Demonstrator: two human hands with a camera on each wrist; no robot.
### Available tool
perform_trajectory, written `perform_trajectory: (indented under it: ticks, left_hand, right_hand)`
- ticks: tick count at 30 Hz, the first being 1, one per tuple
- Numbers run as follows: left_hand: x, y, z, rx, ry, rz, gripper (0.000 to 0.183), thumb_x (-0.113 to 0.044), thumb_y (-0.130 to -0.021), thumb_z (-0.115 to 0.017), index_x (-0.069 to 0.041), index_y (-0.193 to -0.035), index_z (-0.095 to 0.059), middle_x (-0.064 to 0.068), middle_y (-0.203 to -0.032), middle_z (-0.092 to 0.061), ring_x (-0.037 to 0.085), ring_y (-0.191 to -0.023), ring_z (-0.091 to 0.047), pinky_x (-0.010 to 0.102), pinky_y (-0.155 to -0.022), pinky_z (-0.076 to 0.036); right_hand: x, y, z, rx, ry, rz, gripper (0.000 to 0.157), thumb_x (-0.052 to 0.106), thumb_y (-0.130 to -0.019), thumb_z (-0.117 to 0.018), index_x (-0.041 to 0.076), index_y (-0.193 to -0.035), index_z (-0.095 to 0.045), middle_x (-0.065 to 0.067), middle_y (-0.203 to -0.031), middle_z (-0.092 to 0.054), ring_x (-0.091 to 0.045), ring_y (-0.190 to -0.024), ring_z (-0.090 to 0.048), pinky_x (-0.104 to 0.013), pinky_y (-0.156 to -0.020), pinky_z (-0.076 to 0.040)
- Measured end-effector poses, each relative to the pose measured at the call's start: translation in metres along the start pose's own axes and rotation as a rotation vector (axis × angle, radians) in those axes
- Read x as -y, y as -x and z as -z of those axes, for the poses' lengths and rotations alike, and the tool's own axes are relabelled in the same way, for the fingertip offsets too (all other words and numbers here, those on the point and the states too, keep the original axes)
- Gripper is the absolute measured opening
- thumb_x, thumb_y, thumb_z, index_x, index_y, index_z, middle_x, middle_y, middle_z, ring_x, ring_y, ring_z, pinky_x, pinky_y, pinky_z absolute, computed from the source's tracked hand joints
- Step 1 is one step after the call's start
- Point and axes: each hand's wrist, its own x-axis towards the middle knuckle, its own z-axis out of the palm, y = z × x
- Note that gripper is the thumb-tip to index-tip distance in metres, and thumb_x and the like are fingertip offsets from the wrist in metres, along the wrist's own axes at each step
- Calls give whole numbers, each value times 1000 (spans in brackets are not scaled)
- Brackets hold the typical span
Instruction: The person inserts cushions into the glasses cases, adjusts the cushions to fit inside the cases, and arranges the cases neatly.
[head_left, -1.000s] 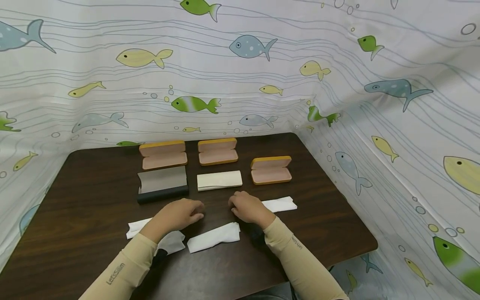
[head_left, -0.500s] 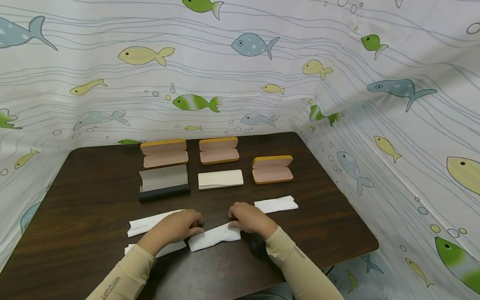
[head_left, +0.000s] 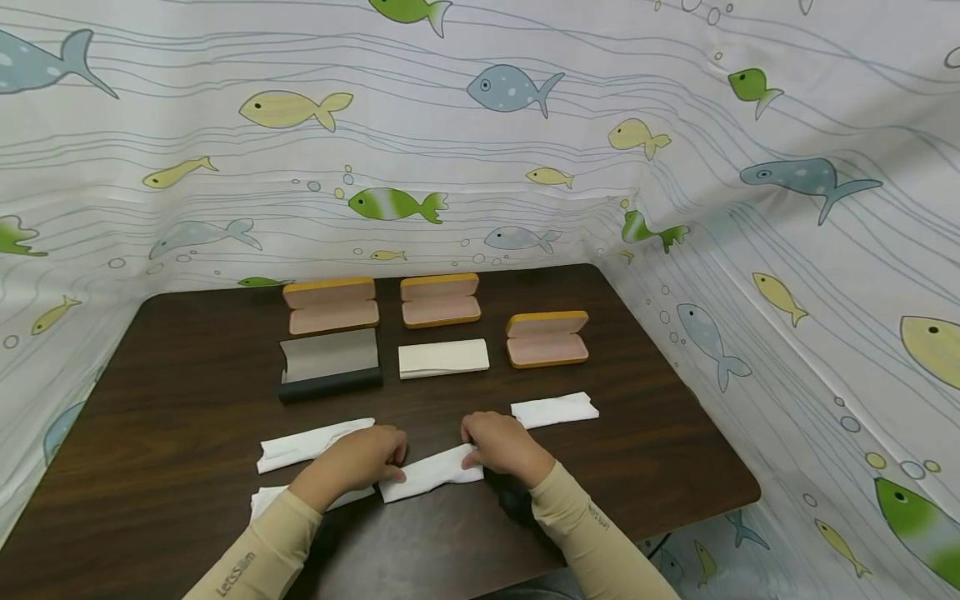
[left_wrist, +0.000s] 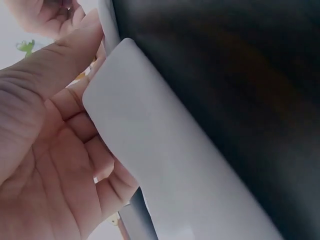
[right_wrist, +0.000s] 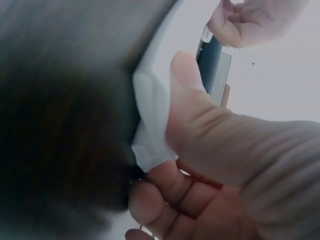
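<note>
In the head view, a folded white cloth (head_left: 435, 472) lies near the table's front, with a hand at each end. My left hand (head_left: 360, 460) pinches its left end, thumb on top. At the other end my right hand (head_left: 506, 446) grips the cloth's corner. The right wrist view shows that thumb (right_wrist: 185, 75) laid over the white folds, with fingers bent below. A second folded cloth (left_wrist: 150, 145) fills the middle of the left wrist view, under the left palm. Behind the left hand lies another folded white cloth (head_left: 307, 444).
Open yellow glasses cases (head_left: 547, 350) with pink lining stand along the back and right. A dark glasses case (head_left: 330, 385) with grey lining and a flat cream case (head_left: 442, 358) lie ahead of the hands. Another white cloth (head_left: 555, 410) lies to the right.
Both hands have come back toward the person and down onto the middle cloth, the right first, then the left. Each now holds one end. The cases have stayed put.
</note>
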Motion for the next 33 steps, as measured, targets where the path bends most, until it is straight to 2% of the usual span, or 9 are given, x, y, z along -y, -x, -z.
perform_trajectory:
  ticks: [5, 9, 15, 18, 23, 29, 33]
  left_hand:
    - [1, 1, -1, 2, -41, -14, 28, -23, -84, -84, -18, -72, -58, -8, -74, -49, 9, -60, -44, 29, -54, -39]
    - [-1, 3, 2, 9, -51, -38, 28, -23, -85, -83, -18, -71, -58, -8, -76, -48, 8, -61, -43, 28, -55, -40]
    - [1, 5, 5, 29, -38, -63, 29, -22, -88, -80, -20, -73, -56, -8, -76, -47, 7, -61, -42, 27, -56, -39]
    - [4, 4, 5, 31, -5, -85, 28, -21, -91, -78, -20, -75, -55, -8, -75, -47, 6, -60, -41, 26, -55, -38]
    - [10, 1, 9, 49, 118, -114, 29, -16, -95, -73, -17, -75, -52, -10, -67, -45, 4, -57, -38, 23, -53, -35]
    - [18, -3, 15, 59, 207, -144, 29, -12, -95, -70, -17, -75, -50, -10, -64, -44, 3, -54, -36, 23, -54, -35]
    - [21, -6, 16, 48, 243, -151, 28, -11, -96, -69, -17, -76, -50, -9, -65, -46, 3, -54, -36, 23, -54, -36]
  right_hand:
    - [0, 1, -1, 21, 35, 12, 30, 39, -83, -82, 18, -81, -62, 9, -78, -52, -8, -71, -49, -24, -59, -44]
    - [-1, 1, -1, 28, 21, 47, 27, 37, -86, -81, 17, -82, -64, 8, -79, -50, -8, -72, -47, -24, -62, -43]
    - [-8, 1, 0, 53, -114, 109, 25, 31, -91, -77, 15, -83, -60, 6, -80, -45, -7, -70, -41, -23, -62, -39]
    - [-13, 1, 2, 63, -215, 119, 24, 27, -93, -75, 15, -84, -57, 6, -82, -45, -7, -70, -41, -23, -63, -38]
    - [-20, 1, 6, 66, -342, 151, 23, 23, -95, -74, 16, -85, -54, 7, -78, -47, -6, -69, -41, -23, -63, -37]
    - [-24, -2, 5, 54, -417, 144, 20, 22, -95, -73, 16, -87, -55, 9, -76, -50, -5, -65, -41, -22, -61, -36]
    - [-24, -3, 3, 40, -482, 109, 12, 18, -95, -72, 13, -96, -62, 8, -80, -58, -5, -69, -46, -23, -64, -42]
